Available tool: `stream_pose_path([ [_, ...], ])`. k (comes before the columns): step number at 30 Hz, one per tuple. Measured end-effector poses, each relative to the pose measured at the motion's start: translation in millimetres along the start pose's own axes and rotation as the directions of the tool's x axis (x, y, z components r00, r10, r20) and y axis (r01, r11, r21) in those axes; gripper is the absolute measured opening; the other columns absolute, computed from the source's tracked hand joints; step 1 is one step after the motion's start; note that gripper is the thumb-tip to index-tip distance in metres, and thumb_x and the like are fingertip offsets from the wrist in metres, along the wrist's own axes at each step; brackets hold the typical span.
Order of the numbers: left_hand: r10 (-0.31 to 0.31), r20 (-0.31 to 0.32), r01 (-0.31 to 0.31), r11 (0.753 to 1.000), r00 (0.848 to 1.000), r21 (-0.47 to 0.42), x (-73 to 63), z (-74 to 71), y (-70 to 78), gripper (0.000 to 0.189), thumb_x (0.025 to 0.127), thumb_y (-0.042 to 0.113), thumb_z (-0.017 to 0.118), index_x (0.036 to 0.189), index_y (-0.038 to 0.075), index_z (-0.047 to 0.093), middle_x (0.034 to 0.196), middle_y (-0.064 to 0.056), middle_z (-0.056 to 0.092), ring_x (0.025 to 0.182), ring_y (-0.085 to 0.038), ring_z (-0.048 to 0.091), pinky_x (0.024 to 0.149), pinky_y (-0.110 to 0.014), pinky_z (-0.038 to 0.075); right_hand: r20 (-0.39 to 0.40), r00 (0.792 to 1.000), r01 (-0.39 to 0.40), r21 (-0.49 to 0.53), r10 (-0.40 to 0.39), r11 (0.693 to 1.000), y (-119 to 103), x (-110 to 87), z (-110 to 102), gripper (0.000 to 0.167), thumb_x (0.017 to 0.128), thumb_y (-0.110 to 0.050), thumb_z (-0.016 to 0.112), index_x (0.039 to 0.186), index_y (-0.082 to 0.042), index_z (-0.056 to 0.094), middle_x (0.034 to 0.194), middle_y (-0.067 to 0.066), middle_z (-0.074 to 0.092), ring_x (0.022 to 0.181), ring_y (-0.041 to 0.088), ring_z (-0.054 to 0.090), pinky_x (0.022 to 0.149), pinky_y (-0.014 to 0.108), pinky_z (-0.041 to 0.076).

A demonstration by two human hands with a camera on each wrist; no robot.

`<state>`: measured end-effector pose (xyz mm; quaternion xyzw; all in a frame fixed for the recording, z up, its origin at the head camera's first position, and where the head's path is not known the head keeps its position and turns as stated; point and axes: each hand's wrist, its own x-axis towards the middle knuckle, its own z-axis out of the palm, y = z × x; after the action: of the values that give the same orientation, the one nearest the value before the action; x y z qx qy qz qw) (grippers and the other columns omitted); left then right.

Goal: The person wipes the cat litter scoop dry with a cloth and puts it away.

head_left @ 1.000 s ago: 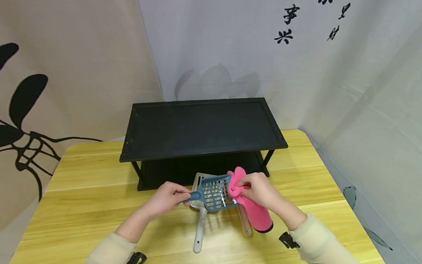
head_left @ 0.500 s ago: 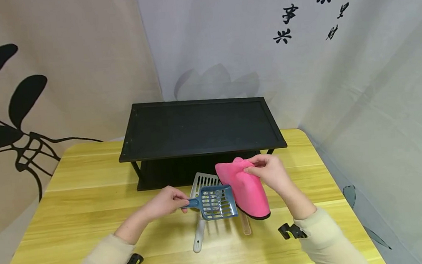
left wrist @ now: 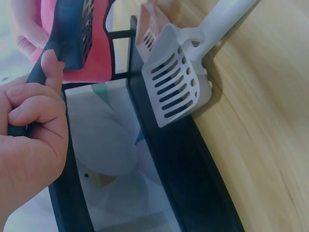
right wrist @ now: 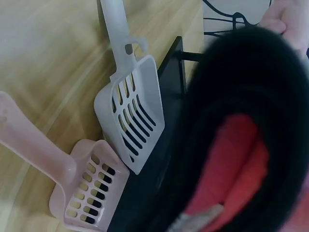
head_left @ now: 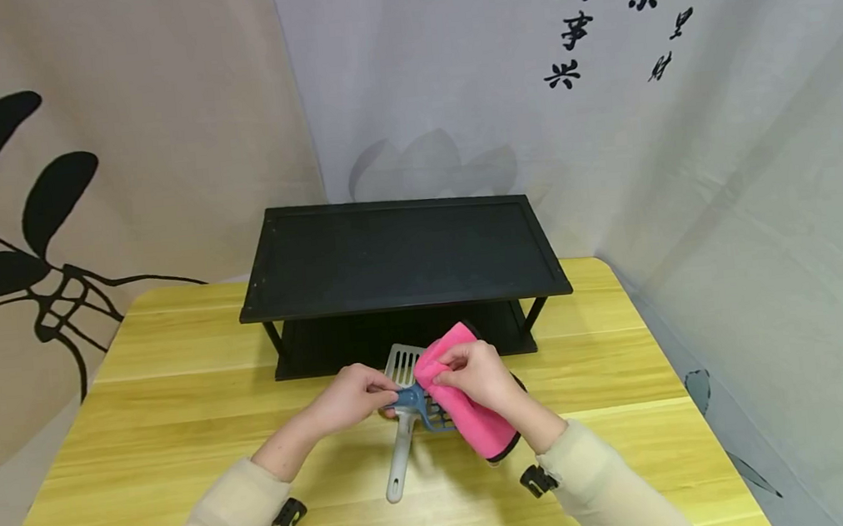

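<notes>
A blue slotted litter scoop (head_left: 407, 398) is raised over the table in the head view. My left hand (head_left: 361, 398) grips its handle, with fingers curled round it in the left wrist view. My right hand (head_left: 480, 375) pinches a pink cloth (head_left: 473, 417) with black edging, which lies over much of the scoop's slotted part. A grey litter scoop (left wrist: 178, 87) rests below, its head against the black rack's lower edge. Beside it is a pale pink litter scoop (right wrist: 91, 188), almost wholly hidden in the head view. The blurred black edging (right wrist: 246, 58) fills much of the right wrist view.
A black two-tier rack (head_left: 401, 252) stands at the back of the wooden table (head_left: 203, 432). Behind it hangs a pale fabric backdrop (head_left: 412, 72) with black leaves and writing.
The cloth first covered the scoop's front edge, then was lifted and turned at the right. Now it has moved left across the scoop's slots. My left hand keeps hold of the handle.
</notes>
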<state>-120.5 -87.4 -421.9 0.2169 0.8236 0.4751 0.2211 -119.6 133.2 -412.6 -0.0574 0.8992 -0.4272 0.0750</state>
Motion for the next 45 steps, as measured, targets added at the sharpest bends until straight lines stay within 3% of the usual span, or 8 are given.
stream_pose_path([
  [3,0.005,-0.014,-0.005,1.000,1.000,-0.002,-0.5,-0.1,1.1,0.016,0.090,0.005,0.058,0.095,-0.003,0.071,0.077,-0.014,0.070,0.050,-0.007,0.035,0.046,-0.016,0.027,-0.011,1.000,0.004,-0.019,-0.004,1.000,-0.6,2.3,0.6,0.018,0.076,-0.012,0.076,0.092,-0.006,0.072,0.081,0.005,0.070,0.070,0.010,0.061,0.060,0.022,0.050],
  [10,0.013,-0.029,-0.013,1.000,0.999,0.006,-0.7,-1.0,3.5,0.016,0.091,0.005,0.057,0.092,-0.002,0.072,0.073,-0.008,0.069,0.051,-0.007,0.039,0.046,-0.016,0.029,0.016,0.999,0.052,-0.095,-0.050,0.994,-4.0,4.0,-1.0,0.048,0.079,-0.008,0.073,0.125,-0.008,0.060,0.085,0.007,0.070,0.069,0.011,0.061,0.058,0.022,0.049],
  [14,0.003,-0.041,-0.003,1.000,0.999,0.008,-0.7,-0.7,5.4,0.016,0.091,0.006,0.057,0.092,-0.002,0.072,0.073,-0.007,0.069,0.051,-0.006,0.040,0.046,-0.017,0.029,0.029,0.995,0.099,-0.227,-0.095,0.969,-4.2,4.3,-2.3,0.031,0.081,-0.011,0.072,0.111,-0.006,0.068,0.089,0.007,0.070,0.069,0.010,0.057,0.060,0.021,0.047],
  [18,0.010,-0.045,-0.010,1.000,0.999,0.009,-1.5,-2.1,5.7,0.017,0.091,0.007,0.057,0.094,-0.002,0.071,0.077,-0.013,0.070,0.056,-0.005,0.047,0.048,-0.018,0.031,-0.009,0.994,0.103,-0.282,-0.110,0.954,-1.5,4.2,-7.2,0.018,0.082,-0.006,0.070,0.099,-0.005,0.071,0.075,0.004,0.064,0.056,0.008,0.041,0.052,0.018,0.034],
  [21,0.013,-0.040,-0.013,1.000,0.999,0.010,-2.7,-4.0,5.2,0.018,0.091,0.007,0.057,0.096,-0.002,0.071,0.080,-0.016,0.070,0.050,-0.006,0.037,0.046,-0.018,0.027,-0.032,0.995,0.081,-0.296,-0.094,0.952,1.0,3.7,-13.7,0.011,0.081,-0.003,0.068,0.091,-0.005,0.071,0.069,0.003,0.058,0.052,0.008,0.034,0.049,0.018,0.029],
  [30,0.021,-0.019,-0.021,1.000,1.000,-0.020,-9.3,-9.0,-2.9,0.018,0.091,0.008,0.057,0.097,-0.002,0.071,0.080,-0.017,0.070,0.046,-0.004,0.029,0.045,-0.017,0.023,-0.033,0.998,0.036,-0.271,-0.047,0.962,7.9,2.1,-34.8,0.009,0.077,-0.002,0.068,0.086,-0.001,0.071,0.070,0.005,0.057,0.057,0.012,0.044,0.050,0.020,0.036],
  [37,-0.088,-0.064,0.081,0.990,0.994,-0.115,-14.9,-19.3,-13.7,0.022,0.094,0.011,0.054,0.101,-0.004,0.068,0.078,-0.017,0.069,0.043,-0.006,0.030,0.042,-0.018,0.026,-0.085,0.996,0.001,-0.179,-0.017,0.984,17.9,2.1,-54.5,0.009,0.077,-0.001,0.068,0.086,0.000,0.070,0.069,0.005,0.057,0.061,0.014,0.046,0.052,0.022,0.037],
  [45,-0.256,-0.084,0.230,0.944,0.963,-0.235,-13.5,-23.0,-28.2,0.029,0.098,0.013,0.046,0.109,-0.008,0.063,0.075,-0.005,0.068,0.048,-0.006,0.035,0.047,-0.019,0.030,-0.152,0.986,-0.069,-0.026,0.065,0.997,21.1,-1.3,-61.7,0.015,0.080,-0.005,0.068,0.095,0.000,0.069,0.075,0.009,0.059,0.064,0.015,0.049,0.052,0.020,0.039],
])
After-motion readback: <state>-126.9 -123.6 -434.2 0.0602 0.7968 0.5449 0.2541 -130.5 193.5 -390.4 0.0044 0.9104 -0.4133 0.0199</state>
